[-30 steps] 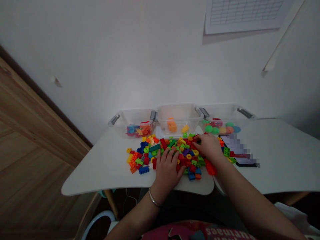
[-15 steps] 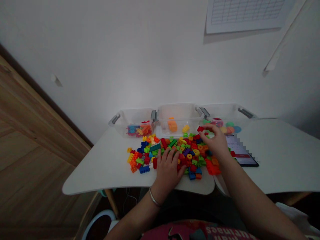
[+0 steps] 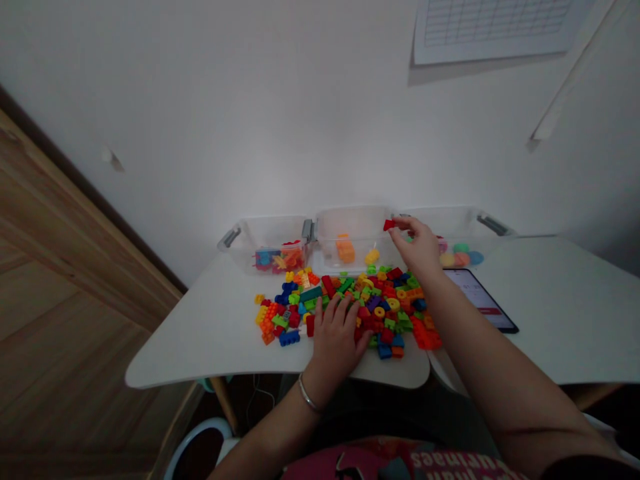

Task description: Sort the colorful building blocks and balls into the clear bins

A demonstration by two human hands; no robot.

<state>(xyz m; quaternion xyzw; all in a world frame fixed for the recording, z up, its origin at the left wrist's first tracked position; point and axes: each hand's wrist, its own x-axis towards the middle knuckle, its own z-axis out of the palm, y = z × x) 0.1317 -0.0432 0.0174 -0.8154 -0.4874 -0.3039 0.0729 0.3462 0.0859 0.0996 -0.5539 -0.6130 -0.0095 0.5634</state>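
Note:
Between the thumb and fingers of my right hand (image 3: 419, 248) is a small red toy brick (image 3: 389, 225), held up at the right end of the middle clear bin (image 3: 350, 230). Inside that bin lie an orange block (image 3: 345, 249) and a yellow block (image 3: 372, 256). My left hand (image 3: 337, 333) rests on the pile of mixed building bricks (image 3: 350, 288), its fingers stretched out and a little apart. Red bricks show around its fingertips; whatever lies under the palm is hidden.
The left clear bin (image 3: 245, 235) holds red, blue and orange pieces; the right clear bin (image 3: 460, 220) holds round coloured ones. A phone or tablet (image 3: 480, 299) lies on the white table (image 3: 200, 333), right of the pile. Behind the bins rises a wall (image 3: 280, 120).
My right hand has risen and moved forward and slightly left, carrying the red brick from above the pile's back edge to the middle bin. My left hand has stayed in place.

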